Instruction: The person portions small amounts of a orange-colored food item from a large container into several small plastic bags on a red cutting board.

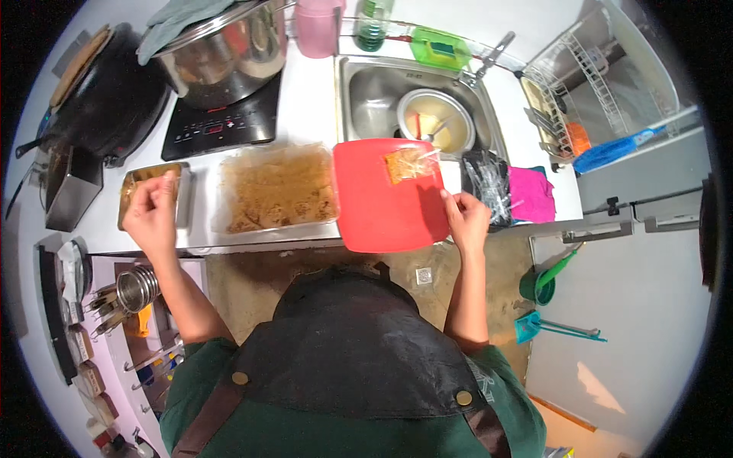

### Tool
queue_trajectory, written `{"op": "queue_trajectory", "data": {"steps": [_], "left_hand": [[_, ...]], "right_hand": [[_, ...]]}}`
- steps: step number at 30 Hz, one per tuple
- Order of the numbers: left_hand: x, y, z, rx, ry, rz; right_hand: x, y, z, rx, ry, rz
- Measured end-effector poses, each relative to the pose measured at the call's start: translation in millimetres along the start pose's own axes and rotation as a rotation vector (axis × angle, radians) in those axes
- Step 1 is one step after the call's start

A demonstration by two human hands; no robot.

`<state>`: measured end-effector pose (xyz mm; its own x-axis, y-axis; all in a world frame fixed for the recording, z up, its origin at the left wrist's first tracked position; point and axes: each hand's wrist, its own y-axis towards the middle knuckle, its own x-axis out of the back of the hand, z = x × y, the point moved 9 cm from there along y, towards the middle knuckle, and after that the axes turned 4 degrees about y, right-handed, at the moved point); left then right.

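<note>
My left hand [152,212] is over a rectangular metal pan [183,197] at the left of the counter. Its thumb and fingertips are pinched together, and nothing shows between them. My right hand [469,220] is at the right edge of a red square plastic plate [378,212], fingers curled and thumb tip by the rim. Whether it grips the rim is unclear. An orange-brown piece with clear plastic film [408,164] lies near the plate's upper right. Between the pan and the plate sits a clear plastic-lined tray [280,189] of brown crumbly powder.
A steel pot [223,63] stands on a black induction cooktop [223,126]. The sink [372,109] holds a metal bowl [409,103] with pale liquid and utensils. Crumpled clear plastic [487,183] and a magenta cloth [531,194] lie at right. A black wok [114,97] leans left.
</note>
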<state>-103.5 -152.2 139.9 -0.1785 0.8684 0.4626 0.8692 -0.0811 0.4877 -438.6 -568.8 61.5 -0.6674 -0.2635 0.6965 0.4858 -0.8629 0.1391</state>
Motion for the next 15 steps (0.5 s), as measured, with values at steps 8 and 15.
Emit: {"op": "queue_trajectory", "data": {"steps": [8, 15], "left_hand": [[-188, -142, -174, -0.28, -0.461, 0.723], [-259, -180, -136, -0.052, -0.523, 0.834]], "right_hand": [[-55, 58, -34, -0.067, -0.241, 0.13], [-45, 46, 50, 0.397, 0.181, 0.089]]}}
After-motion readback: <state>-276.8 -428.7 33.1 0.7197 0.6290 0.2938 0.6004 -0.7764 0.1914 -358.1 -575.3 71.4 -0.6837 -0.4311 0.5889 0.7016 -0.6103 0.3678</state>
